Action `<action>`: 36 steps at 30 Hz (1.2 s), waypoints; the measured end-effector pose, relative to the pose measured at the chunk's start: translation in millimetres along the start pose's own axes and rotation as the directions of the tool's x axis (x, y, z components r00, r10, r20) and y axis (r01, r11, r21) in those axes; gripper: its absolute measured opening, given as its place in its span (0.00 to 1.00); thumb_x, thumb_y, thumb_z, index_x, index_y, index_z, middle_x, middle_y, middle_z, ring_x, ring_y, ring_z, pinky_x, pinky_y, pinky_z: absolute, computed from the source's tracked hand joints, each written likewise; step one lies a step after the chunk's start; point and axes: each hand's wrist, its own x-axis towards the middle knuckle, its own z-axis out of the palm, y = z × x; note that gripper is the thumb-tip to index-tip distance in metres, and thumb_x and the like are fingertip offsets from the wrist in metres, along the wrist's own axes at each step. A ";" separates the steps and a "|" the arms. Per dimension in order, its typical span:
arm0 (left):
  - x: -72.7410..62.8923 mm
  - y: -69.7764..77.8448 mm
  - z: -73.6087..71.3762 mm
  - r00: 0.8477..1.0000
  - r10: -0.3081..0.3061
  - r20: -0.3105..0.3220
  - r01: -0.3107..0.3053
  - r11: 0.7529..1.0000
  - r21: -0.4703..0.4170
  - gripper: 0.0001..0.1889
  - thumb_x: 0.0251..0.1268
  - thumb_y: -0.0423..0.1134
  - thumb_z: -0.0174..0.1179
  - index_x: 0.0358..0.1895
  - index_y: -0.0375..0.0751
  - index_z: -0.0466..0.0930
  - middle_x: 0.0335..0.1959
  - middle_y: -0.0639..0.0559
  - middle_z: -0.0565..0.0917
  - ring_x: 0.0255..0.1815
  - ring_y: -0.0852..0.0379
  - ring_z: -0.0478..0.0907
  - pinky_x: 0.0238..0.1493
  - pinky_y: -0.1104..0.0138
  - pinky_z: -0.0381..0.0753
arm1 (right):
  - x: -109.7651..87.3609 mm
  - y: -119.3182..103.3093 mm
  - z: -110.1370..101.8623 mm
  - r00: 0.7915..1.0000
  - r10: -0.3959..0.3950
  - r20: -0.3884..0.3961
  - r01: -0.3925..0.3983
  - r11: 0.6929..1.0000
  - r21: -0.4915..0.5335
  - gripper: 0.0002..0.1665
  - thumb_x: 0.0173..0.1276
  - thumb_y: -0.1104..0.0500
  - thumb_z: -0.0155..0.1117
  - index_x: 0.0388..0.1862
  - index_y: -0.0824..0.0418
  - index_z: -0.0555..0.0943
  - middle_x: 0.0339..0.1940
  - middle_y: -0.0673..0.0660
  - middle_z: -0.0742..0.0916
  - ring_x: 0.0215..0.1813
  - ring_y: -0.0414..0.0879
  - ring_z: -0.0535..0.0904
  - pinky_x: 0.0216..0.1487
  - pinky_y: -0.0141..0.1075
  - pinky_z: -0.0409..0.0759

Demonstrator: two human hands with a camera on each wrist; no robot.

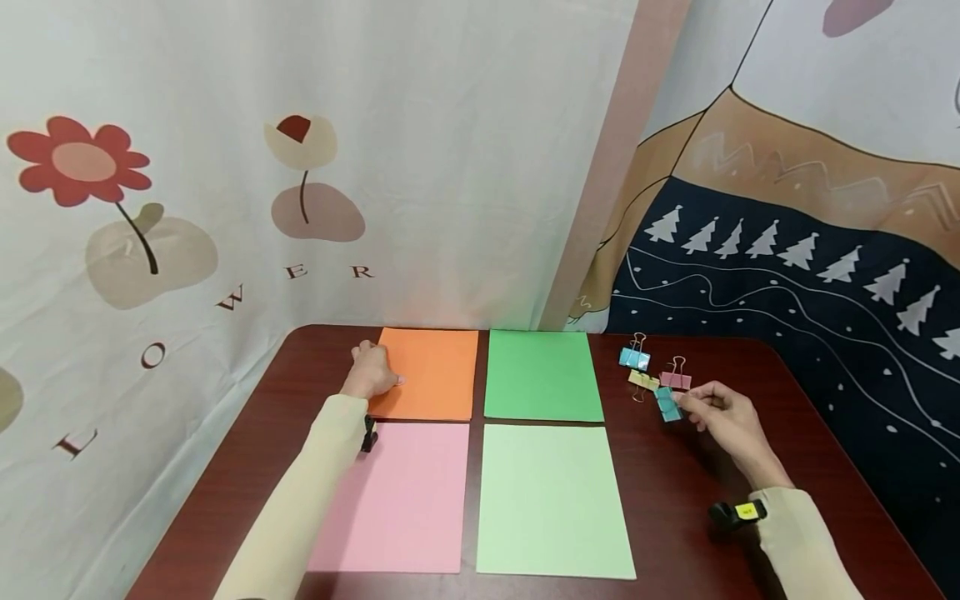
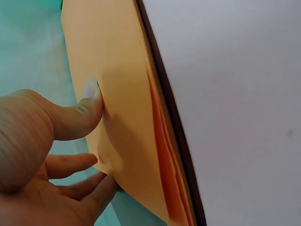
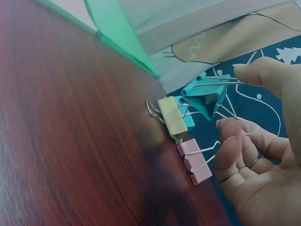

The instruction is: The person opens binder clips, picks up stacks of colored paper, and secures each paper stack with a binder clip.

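Observation:
At the far left of the table lies a stack of orange paper (image 1: 431, 371). My left hand (image 1: 372, 372) pinches its left edge, the thumb (image 2: 89, 115) on the top sheet and the other fingers at the edge. At the lower end some orange sheets (image 2: 164, 174) stand slightly apart. On the right, my right hand (image 1: 723, 417) pinches a teal binder clip (image 3: 204, 96) by its wire handles, between thumb and fingers. Right beside it are a yellow binder clip (image 1: 643, 380), a pink binder clip (image 1: 676, 381) and a blue binder clip (image 1: 634, 359).
Green paper (image 1: 543, 375) lies right of the orange, with pink paper (image 1: 412, 500) and pale green paper (image 1: 553, 500) nearer me. All rest on a dark red-brown table (image 1: 675, 533). A white curtain (image 1: 450, 167) and a patterned cloth (image 1: 810, 275) hang behind.

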 end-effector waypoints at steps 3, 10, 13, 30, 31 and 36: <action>-2.7 2.6 -1.3 0.999 -0.026 -0.024 0.025 1.000 -0.006 0.28 0.62 0.42 0.73 0.55 0.22 0.76 0.63 0.22 0.65 0.60 0.31 0.59 0.52 0.48 0.75 | 0.3 -1.0 0.5 1.000 -0.012 0.002 0.012 0.998 0.060 0.27 0.71 0.37 0.66 0.48 0.60 0.79 0.35 0.50 0.87 0.35 0.43 0.81 0.37 0.31 0.82; -7.9 11.4 -4.1 0.975 -0.210 -0.074 0.210 0.978 -0.005 0.38 0.56 0.49 0.77 0.58 0.19 0.74 0.55 0.19 0.69 0.55 0.25 0.69 0.48 0.43 0.82 | -0.4 -2.4 3.2 0.999 -0.047 0.026 0.043 0.987 0.153 0.25 0.72 0.39 0.65 0.46 0.60 0.79 0.34 0.46 0.88 0.35 0.41 0.81 0.38 0.32 0.83; -7.0 11.3 -4.8 0.962 -0.264 -0.071 0.265 0.964 0.010 0.36 0.54 0.52 0.77 0.57 0.24 0.78 0.53 0.20 0.76 0.52 0.27 0.76 0.49 0.43 0.83 | -0.4 -2.8 4.8 0.998 -0.051 0.030 0.045 0.986 0.159 0.24 0.73 0.39 0.65 0.46 0.60 0.79 0.34 0.44 0.88 0.36 0.43 0.81 0.38 0.32 0.83; -4.0 16.2 -13.0 0.945 -0.327 0.015 0.326 0.938 -0.120 0.33 0.55 0.46 0.78 0.57 0.26 0.77 0.54 0.22 0.73 0.53 0.28 0.70 0.53 0.43 0.79 | 1.3 -13.8 10.7 0.996 -0.088 0.027 0.079 0.969 0.236 0.23 0.74 0.43 0.64 0.47 0.63 0.78 0.35 0.44 0.88 0.36 0.44 0.82 0.38 0.33 0.84; -4.0 15.9 -12.8 0.947 -0.322 0.018 0.321 0.940 -0.117 0.33 0.55 0.46 0.78 0.57 0.26 0.78 0.54 0.22 0.74 0.52 0.30 0.71 0.52 0.45 0.79 | 1.3 -14.5 11.2 0.995 -0.092 0.027 0.083 0.967 0.241 0.24 0.74 0.43 0.65 0.48 0.63 0.78 0.35 0.44 0.88 0.36 0.44 0.81 0.38 0.33 0.84; -3.7 11.3 -11.7 0.954 -0.296 0.044 0.299 0.945 -0.132 0.34 0.55 0.47 0.77 0.58 0.27 0.77 0.57 0.30 0.81 0.47 0.40 0.78 0.48 0.51 0.81 | 2.3 -17.6 16.7 0.993 -0.114 0.027 0.103 0.959 0.265 0.24 0.74 0.43 0.65 0.50 0.64 0.80 0.36 0.44 0.88 0.35 0.43 0.81 0.38 0.33 0.84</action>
